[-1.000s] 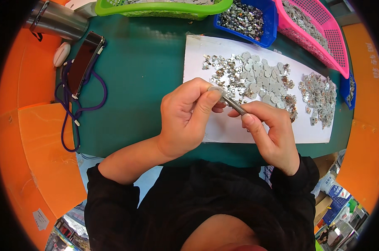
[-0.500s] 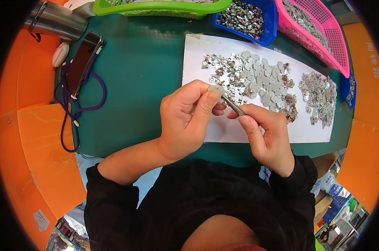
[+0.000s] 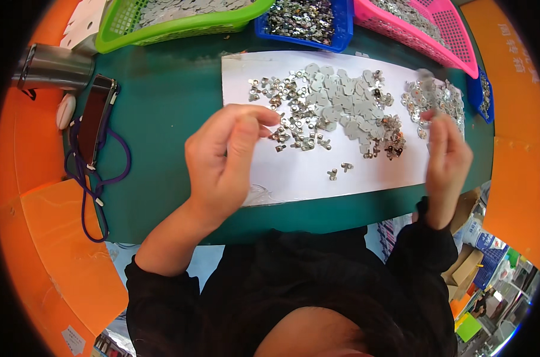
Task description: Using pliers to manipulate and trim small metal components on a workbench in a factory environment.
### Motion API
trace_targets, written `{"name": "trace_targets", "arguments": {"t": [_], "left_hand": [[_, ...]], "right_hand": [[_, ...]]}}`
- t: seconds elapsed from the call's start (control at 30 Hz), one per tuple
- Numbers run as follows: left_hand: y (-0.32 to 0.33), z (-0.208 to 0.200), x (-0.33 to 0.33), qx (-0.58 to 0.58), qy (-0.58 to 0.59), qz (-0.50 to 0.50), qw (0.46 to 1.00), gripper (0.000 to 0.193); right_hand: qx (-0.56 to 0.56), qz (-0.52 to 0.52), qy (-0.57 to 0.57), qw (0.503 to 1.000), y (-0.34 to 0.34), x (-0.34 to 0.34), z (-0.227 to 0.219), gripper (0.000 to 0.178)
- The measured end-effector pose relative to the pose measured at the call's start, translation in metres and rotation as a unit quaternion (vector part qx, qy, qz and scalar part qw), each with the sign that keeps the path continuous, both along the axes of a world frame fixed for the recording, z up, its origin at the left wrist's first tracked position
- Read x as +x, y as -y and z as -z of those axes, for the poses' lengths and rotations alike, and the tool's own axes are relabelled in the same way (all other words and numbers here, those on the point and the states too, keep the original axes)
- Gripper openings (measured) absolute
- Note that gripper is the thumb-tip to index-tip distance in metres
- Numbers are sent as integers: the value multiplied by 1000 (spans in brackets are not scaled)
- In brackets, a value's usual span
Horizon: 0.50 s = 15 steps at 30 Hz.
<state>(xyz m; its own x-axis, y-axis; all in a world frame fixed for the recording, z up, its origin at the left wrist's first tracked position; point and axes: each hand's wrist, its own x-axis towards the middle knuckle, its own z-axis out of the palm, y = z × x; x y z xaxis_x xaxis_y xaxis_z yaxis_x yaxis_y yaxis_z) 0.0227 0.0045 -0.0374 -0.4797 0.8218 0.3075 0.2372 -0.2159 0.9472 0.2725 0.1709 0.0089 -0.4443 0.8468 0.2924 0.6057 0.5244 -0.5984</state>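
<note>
Although whether the left hand [image 3: 222, 156], curled left of centre, holds anything is unclear, the right hand [image 3: 448, 159] pinches a blurred grey object [image 3: 426, 82], pointing up the frame across the nearer metal pile [image 3: 451, 101] at right; grey plates [image 3: 341, 92] lie upper centre.

In bright light the right fingers [image 3: 440, 132] look blurred, the corners black.

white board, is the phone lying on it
No, the phone lies on the green table, to the left of the white board.
</note>
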Motion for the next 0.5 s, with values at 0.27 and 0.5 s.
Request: {"name": "trace_targets", "arguments": {"t": [0.27,0.5], "left_hand": [[-4,-7,12,-81,2,19,997,11],[-41,-24,-2,-109,-278,96,950,11]], "right_hand": [[98,183,313,927,-44,56,8,28],[158,147,200,956,-36,49,2,25]]}}
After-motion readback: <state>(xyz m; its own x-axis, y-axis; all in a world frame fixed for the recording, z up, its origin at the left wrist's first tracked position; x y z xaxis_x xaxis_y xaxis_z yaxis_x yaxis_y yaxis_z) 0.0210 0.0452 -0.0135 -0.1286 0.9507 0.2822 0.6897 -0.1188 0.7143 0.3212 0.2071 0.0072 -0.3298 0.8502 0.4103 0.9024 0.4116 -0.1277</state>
